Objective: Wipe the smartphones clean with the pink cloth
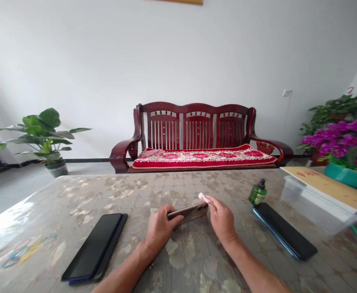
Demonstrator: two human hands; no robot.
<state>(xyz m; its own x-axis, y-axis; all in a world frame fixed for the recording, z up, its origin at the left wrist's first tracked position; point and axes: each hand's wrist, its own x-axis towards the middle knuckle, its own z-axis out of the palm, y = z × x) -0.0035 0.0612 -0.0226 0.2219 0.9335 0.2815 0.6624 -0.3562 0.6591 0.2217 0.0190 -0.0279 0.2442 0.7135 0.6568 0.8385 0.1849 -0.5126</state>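
Note:
My left hand [161, 224] is closed around one end of a smartphone [189, 214], held tilted on its long edge above the table. Its back, with round camera lenses near the right end, faces me. At that right end, my right hand [223, 219] pinches a small pale pink item [205, 198] against the upper edge. Whether this is a cloth or a small tool I cannot tell. To the left, a dark phone [94, 244] rests on another dark flat device or case. Another black phone with a blue edge [284, 232] lies right of my right hand.
The table [129, 191] has a patterned cover. Beyond the right phone stands a green bottle with a black cap [258, 192], beside a clear plastic box [314, 203] under a tan board [327, 183]. Colourful rubber bands [26, 252] lie left. A wooden bench [197, 126] stands behind.

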